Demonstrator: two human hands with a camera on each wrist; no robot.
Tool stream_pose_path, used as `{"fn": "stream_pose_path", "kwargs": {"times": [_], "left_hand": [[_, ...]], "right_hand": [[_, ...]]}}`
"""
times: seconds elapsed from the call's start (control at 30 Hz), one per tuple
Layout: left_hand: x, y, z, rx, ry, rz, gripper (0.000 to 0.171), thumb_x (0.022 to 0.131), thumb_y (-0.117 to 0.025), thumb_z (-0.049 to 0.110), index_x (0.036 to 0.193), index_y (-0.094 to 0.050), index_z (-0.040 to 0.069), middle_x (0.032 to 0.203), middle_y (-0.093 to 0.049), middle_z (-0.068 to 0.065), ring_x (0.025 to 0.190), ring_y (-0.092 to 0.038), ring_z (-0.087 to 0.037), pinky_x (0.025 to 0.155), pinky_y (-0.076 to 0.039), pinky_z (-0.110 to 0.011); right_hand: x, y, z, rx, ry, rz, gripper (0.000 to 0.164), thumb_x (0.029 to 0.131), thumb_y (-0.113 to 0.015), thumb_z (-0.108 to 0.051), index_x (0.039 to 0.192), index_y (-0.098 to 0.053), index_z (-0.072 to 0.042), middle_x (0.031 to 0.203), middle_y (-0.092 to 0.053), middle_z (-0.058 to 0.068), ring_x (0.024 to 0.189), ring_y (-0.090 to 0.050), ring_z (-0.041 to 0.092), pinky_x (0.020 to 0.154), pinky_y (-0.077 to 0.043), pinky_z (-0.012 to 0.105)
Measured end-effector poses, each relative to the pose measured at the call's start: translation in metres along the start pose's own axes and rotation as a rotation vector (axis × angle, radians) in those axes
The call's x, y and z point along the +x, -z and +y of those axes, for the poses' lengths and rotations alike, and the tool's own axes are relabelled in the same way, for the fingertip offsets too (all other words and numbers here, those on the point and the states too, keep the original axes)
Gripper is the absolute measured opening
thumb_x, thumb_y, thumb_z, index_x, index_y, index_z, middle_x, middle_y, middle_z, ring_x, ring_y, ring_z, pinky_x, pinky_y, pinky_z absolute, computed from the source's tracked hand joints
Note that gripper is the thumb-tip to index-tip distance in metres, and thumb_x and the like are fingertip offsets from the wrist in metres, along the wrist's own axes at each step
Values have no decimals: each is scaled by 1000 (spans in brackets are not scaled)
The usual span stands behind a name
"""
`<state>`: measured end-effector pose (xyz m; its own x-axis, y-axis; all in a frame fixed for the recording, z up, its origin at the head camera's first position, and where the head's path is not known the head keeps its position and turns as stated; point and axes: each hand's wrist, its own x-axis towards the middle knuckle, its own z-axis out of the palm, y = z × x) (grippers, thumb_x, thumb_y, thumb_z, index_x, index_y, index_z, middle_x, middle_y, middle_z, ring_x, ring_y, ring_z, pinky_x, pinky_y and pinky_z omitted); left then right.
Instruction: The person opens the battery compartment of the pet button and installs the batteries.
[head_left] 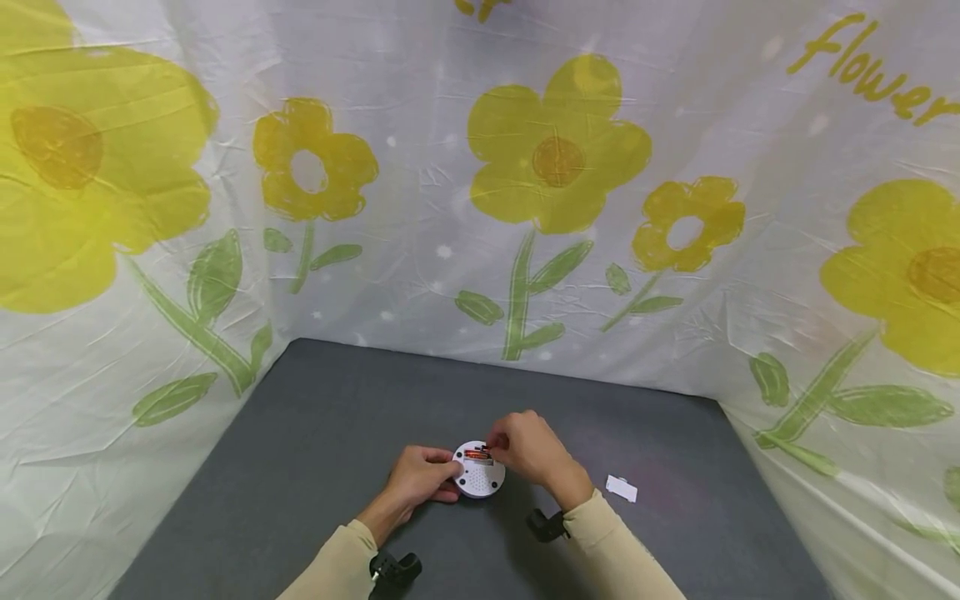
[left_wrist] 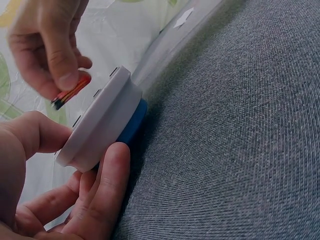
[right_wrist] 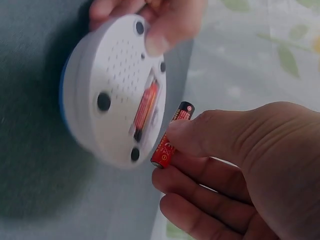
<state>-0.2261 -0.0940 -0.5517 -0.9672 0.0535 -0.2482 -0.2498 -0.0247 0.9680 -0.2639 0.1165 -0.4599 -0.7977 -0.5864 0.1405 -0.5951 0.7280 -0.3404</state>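
My left hand (head_left: 418,477) grips a round white device (right_wrist: 114,107) by its edge, thumb on the flat face and fingers underneath. A blue part (left_wrist: 134,121) shows on its lower side. The flat face is turned up, with small black feet, a patch of tiny holes and an uncovered battery slot. One red battery (right_wrist: 146,110) lies inside that slot. Between thumb and fingers my right hand (head_left: 534,450) pinches a second red-and-black battery (right_wrist: 162,154), held just off the face beside the slot.
A small white cover (head_left: 621,489) lies on the dark grey table (head_left: 360,400) to the right of my right hand. Behind and at both sides hangs a white cloth (head_left: 420,275) printed with yellow flowers. A black strap device (head_left: 546,527) is on my right wrist.
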Motion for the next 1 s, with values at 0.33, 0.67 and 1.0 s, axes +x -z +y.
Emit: {"fn": "stream_pose_path", "kwargs": {"times": [0.33, 0.67, 1.0], "left_hand": [[0, -1, 1, 27, 12, -1, 32, 91, -79, 7, 119, -74, -9, 97, -80, -14, 73, -79, -19, 65, -71, -35], [-1, 0, 1, 24, 7, -3, 30, 91, -79, 7, 117, -75, -8, 97, -80, -13, 73, -79, -20, 65, -71, -35], [-3, 1, 2, 21, 4, 2, 32, 91, -78, 6, 119, -74, -10, 98, -80, -14, 73, -79, -20, 65, -70, -34]], "right_hand": [[11, -10, -13, 18, 5, -45, 4, 92, -88, -10, 93, -85, -13, 84, -78, -2, 70, -67, 6, 59, -55, 22], [15, -23, -14, -31, -5, -28, 4, 92, -88, -13, 92, -86, -17, 83, -78, -6, 70, -66, 3, 58, -53, 19], [12, -24, -15, -14, -6, -11, 8, 87, -85, -5, 91, -87, -12, 84, -80, -2, 73, -70, 9, 59, -55, 21]]}}
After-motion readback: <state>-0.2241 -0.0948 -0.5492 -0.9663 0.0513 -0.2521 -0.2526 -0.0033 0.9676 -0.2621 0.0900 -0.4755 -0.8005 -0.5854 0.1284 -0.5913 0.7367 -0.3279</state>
